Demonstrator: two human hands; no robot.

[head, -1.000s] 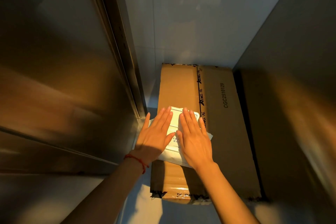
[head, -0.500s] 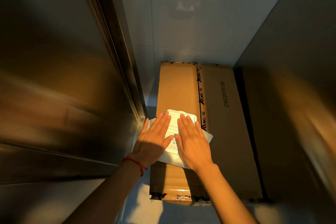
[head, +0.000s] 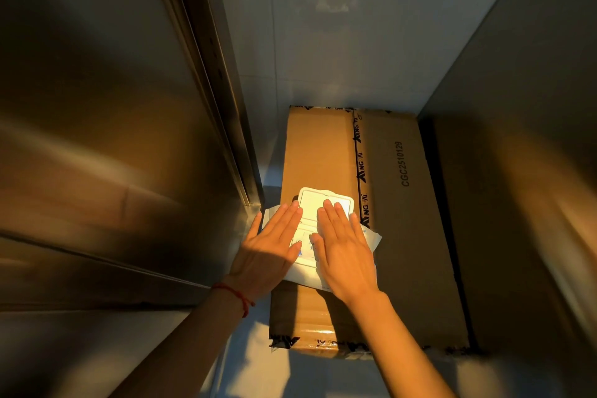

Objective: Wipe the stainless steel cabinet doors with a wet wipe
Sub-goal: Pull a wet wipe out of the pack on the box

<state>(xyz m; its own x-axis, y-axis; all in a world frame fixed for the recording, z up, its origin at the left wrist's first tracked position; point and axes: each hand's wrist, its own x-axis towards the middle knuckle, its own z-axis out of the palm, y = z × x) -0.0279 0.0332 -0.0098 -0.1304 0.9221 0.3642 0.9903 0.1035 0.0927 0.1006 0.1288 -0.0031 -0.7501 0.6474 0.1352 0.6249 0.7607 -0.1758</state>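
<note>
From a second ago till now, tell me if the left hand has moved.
Yes. The left hand slid back toward the person, away from the box far edge, baring more of the pack.

Both hands flat, palms down, side by side

The left hand (head: 268,255) and right hand (head: 344,255) lie close together with fingers straight and pointing away from the person, thumbs nearly touching. Both bare forearms reach forward from the bottom of the view. A red string bracelet (head: 235,296) circles the left wrist.
</note>
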